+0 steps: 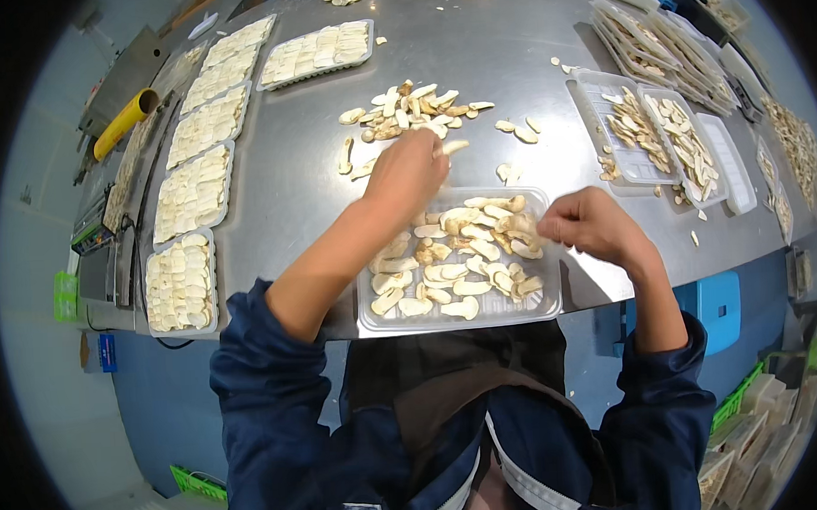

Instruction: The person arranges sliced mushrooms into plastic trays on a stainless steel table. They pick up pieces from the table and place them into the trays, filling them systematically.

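A clear plastic tray (460, 315) lies at the table's front edge before me, with loose pale mushroom slices (471, 288) in it at various angles. Past its back rim, my left hand (410, 167) reaches to the near side of a heap of mushroom slices (412, 108). Its fingertips are hidden behind the back of the hand, so whether it holds a slice is unclear. My right hand (588, 225) hovers by the tray's right rim, thumb and fingers drawn together near the slices. Nothing can be made out between those fingers.
Filled trays (194, 189) of neatly layered slices line the left side, with another filled tray (317, 52) farther back. On the right are part-filled trays (684, 144) and stacked trays (659, 49). A yellow tube (121, 127) lies at left. A blue stool (717, 310) stands below the table.
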`<state>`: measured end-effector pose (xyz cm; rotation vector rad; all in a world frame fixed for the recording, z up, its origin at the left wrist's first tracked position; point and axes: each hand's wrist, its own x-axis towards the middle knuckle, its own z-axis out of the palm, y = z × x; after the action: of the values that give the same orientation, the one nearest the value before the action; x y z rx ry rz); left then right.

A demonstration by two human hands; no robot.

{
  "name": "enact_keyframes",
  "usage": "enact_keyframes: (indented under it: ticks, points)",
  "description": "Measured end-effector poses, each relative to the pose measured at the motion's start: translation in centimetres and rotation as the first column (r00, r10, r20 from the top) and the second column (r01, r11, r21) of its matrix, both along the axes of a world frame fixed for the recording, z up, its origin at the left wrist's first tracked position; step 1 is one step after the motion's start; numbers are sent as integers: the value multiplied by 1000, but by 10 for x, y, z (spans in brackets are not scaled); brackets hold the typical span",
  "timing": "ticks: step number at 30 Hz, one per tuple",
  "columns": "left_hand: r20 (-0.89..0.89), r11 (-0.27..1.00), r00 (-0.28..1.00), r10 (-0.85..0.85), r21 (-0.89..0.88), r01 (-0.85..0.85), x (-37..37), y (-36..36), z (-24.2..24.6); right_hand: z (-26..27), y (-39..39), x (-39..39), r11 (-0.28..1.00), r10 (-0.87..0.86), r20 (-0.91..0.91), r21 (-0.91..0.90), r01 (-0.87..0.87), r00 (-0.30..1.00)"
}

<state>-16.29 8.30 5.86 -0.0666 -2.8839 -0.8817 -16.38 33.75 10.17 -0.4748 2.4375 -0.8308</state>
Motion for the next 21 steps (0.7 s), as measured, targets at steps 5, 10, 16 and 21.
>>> enact_keyframes:
  ticks: [5,10,16,21]
  points:
    - [33,953,965,-259,175,249,79,19,31,-33,-2,-47,993,-112,-571,-97,69,813]
    - [-65,907,912,-405,97,410,131,30,8,-68,-30,-91,995,-30,-701,51,92,713]
    - [-195,914,908,-371,94,393,133,28,5,-79,-13,-94,997,26,-745,66,34,667]
    - [-117,898,902,-415,107,427,132,26,-5,-63,13,-63,992,-101,-725,-20,125,682]
